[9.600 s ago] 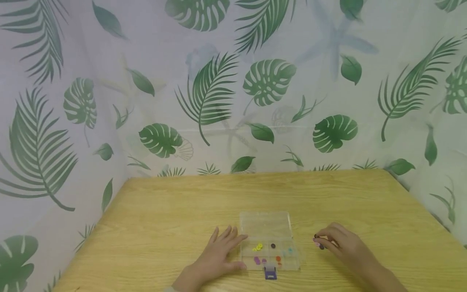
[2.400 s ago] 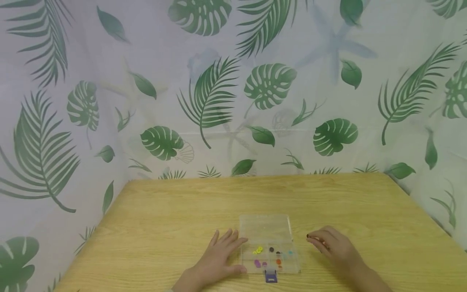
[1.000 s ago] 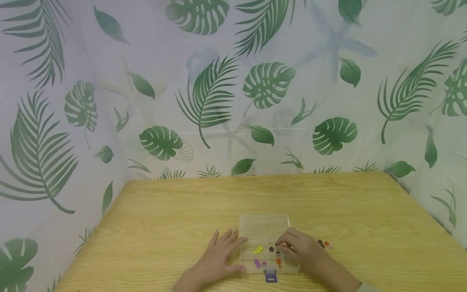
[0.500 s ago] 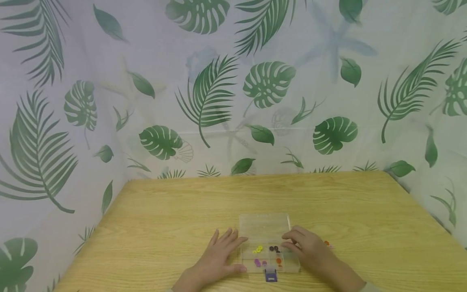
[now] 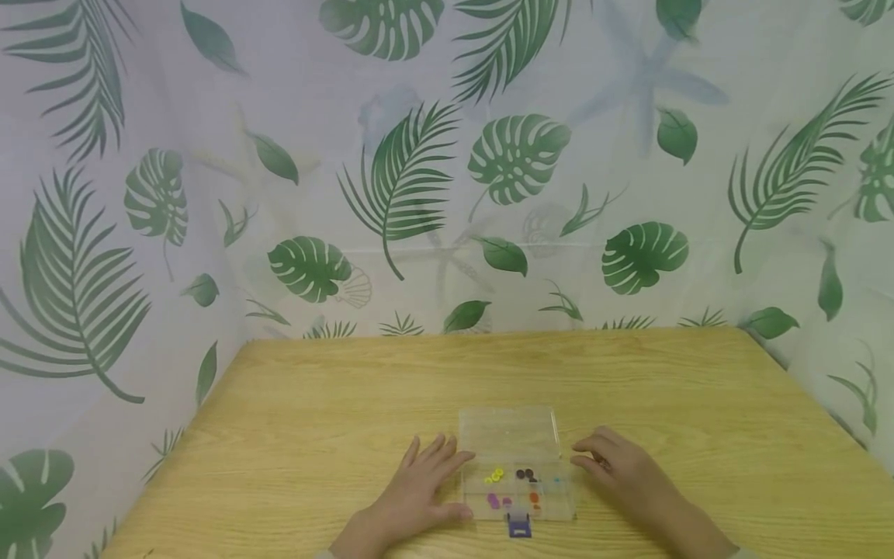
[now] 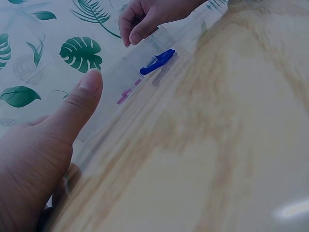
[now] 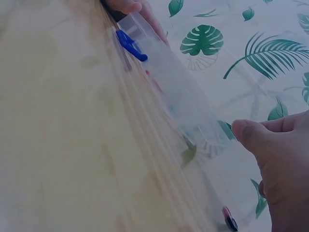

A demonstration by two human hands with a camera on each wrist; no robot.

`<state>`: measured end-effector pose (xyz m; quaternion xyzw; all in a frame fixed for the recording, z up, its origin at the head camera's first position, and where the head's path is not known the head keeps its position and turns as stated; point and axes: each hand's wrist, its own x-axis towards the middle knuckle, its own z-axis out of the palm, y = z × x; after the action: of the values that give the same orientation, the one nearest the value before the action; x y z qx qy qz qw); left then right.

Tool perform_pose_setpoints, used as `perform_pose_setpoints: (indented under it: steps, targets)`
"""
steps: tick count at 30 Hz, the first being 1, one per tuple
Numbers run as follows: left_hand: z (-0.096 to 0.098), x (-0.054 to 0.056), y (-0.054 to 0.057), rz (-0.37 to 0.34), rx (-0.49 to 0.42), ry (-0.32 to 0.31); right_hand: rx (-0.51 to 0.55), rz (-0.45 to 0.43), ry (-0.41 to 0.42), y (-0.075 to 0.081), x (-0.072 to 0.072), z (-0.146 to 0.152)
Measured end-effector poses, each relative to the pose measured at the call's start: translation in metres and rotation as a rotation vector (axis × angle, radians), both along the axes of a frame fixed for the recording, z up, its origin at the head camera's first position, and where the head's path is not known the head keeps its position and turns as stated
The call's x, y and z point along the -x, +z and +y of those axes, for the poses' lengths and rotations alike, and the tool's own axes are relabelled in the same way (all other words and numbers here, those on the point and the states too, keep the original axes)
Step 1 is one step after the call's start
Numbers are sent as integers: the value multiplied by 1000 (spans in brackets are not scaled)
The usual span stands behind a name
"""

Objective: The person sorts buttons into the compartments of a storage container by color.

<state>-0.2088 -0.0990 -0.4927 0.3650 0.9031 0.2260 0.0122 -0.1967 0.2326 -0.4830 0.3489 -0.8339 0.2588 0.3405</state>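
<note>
A clear plastic compartment box point(image 5: 482, 511) lies on the table, its lid point(image 5: 508, 433) laid back and its blue latch point(image 5: 519, 526) toward me. Small button-like discs sit in it by colour: yellow discs point(image 5: 497, 473), black discs point(image 5: 524, 473), purple discs point(image 5: 493, 501), orange discs point(image 5: 534, 498) and a light blue disc point(image 5: 557, 480). My left hand point(image 5: 421, 485) rests at the box's left edge with fingers spread. Just right of the box is my right hand point(image 5: 618, 470), thumb and forefinger slightly apart, nothing visible between the tips.
Loose red and black discs point(image 7: 229, 218) lie on the table right of the box, mostly hidden behind my right hand in the head view. The wooden table point(image 5: 335, 404) ends at a leaf-patterned cloth point(image 5: 419, 272) behind and on both sides.
Black discs in the upper middle compartment have gone from one to three over these frames. My right hand let go of the latest one and drew back rightward; my left hand stayed put.
</note>
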Motion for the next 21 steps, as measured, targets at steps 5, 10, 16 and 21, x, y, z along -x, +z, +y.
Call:
perform_pose_setpoints:
  steps: [5, 10, 16, 21]
  targets:
    - [0, -1, 2, -5, -5, -1, 9, -69, -85, 1, -7, 14]
    - [0, -1, 2, -4, -7, -1, 1, -149, -160, 3, -13, 26]
    - [0, 0, 1, -7, -9, -1, -14, -258, -254, 3, -20, 37]
    - [0, 0, 0, -9, -8, 3, 4, -257, -242, 0, -22, 45]
